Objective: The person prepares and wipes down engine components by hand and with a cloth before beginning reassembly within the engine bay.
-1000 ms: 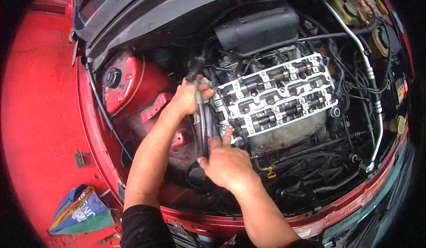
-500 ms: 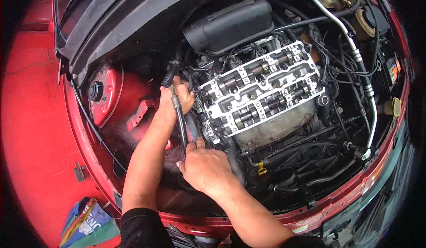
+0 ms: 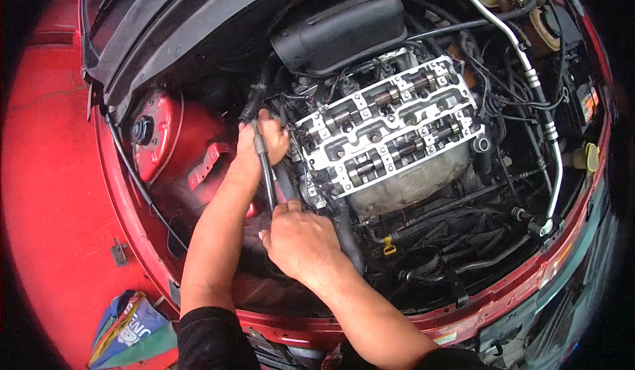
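Note:
My left hand reaches into the gap at the left end of the engine's bare cylinder head, its fingers curled and their tips hidden. A dark hose with a metal sleeve passes in front of this hand and runs down toward my right hand. Low beside the engine, that hand is closed, knuckles up, its thumb to the left. Whatever its fingers grip is covered by the hand. Camshafts lie exposed in two rows in the silvery head.
Behind the head sits a black plastic housing. A red strut tower and a bracket stand left of my arms. A yellow dipstick handle shows in front, a silver pipe at right. A colourful cloth lies lower left.
My right hand has shifted slightly up and to the left, beside the hose. My left hand stays in nearly the same place.

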`<action>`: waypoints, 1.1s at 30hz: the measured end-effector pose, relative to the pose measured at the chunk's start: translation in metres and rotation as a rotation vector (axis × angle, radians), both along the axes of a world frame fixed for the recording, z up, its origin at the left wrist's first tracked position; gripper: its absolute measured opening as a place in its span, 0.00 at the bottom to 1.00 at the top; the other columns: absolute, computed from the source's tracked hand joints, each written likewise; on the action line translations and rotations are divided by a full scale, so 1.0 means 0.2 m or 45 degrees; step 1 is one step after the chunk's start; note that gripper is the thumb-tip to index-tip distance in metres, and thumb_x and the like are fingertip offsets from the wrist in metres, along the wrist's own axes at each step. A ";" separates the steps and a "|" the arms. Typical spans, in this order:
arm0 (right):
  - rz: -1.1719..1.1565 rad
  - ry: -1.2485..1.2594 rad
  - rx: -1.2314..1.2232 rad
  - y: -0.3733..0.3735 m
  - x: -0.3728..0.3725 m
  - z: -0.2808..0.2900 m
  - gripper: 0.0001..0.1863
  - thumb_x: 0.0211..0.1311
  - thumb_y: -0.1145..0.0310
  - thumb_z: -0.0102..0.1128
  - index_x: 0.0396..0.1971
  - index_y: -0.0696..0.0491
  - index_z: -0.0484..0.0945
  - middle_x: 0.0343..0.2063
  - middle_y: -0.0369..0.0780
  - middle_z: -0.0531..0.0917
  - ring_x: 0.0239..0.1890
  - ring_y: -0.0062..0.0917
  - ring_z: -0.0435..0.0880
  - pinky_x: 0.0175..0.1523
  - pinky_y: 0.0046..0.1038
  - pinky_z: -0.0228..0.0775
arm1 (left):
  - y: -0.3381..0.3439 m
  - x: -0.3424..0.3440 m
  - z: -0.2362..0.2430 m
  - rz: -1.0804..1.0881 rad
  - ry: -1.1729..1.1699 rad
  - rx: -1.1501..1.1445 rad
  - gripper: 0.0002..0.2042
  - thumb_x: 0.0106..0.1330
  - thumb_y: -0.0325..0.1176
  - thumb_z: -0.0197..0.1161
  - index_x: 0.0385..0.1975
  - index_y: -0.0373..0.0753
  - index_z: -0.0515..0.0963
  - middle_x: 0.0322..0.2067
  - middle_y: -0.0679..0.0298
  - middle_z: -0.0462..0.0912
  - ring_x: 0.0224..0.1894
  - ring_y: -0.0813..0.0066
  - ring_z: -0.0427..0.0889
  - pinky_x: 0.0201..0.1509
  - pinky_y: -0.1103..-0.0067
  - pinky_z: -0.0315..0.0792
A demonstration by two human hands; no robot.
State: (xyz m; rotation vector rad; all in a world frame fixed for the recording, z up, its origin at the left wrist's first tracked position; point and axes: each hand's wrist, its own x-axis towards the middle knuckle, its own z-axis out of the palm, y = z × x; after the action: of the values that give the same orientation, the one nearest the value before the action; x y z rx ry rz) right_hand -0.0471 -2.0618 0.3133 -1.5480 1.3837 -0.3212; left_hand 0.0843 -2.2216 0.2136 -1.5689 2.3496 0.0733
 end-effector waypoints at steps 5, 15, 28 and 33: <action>0.009 -0.055 -0.037 -0.01 -0.04 0.04 0.20 0.63 0.63 0.60 0.45 0.65 0.80 0.44 0.55 0.84 0.41 0.40 0.89 0.45 0.37 0.82 | -0.02 0.14 -0.14 -0.212 -0.130 -0.028 0.12 0.66 0.35 0.53 0.37 0.36 0.81 0.40 0.47 0.81 0.48 0.50 0.81 0.53 0.55 0.76; -0.039 -0.057 -0.057 -0.01 -0.02 0.03 0.22 0.63 0.58 0.64 0.42 0.65 0.78 0.43 0.55 0.83 0.41 0.45 0.88 0.47 0.41 0.81 | -0.12 0.27 -0.28 -0.432 0.327 0.024 0.10 0.64 0.31 0.55 0.38 0.37 0.82 0.42 0.52 0.84 0.48 0.49 0.81 0.57 0.60 0.74; -0.019 -0.043 -0.075 0.00 -0.02 0.02 0.18 0.63 0.63 0.59 0.43 0.64 0.79 0.42 0.53 0.84 0.40 0.40 0.89 0.46 0.37 0.82 | -0.07 0.22 -0.23 -0.539 0.322 -0.151 0.09 0.61 0.28 0.54 0.33 0.32 0.81 0.36 0.49 0.83 0.40 0.48 0.82 0.47 0.61 0.78; 0.025 -0.044 -0.080 0.00 -0.02 0.04 0.19 0.64 0.64 0.58 0.44 0.65 0.77 0.44 0.55 0.82 0.42 0.43 0.88 0.48 0.39 0.81 | -0.08 0.26 -0.30 -0.139 0.350 -0.076 0.10 0.62 0.31 0.54 0.34 0.35 0.81 0.34 0.51 0.84 0.39 0.48 0.81 0.47 0.60 0.77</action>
State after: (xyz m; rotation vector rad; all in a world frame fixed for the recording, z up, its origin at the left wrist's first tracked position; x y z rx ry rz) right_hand -0.0505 -2.0616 0.3204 -1.5993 1.3421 -0.3809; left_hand 0.1370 -2.2366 0.1529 -1.5389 2.6661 0.2083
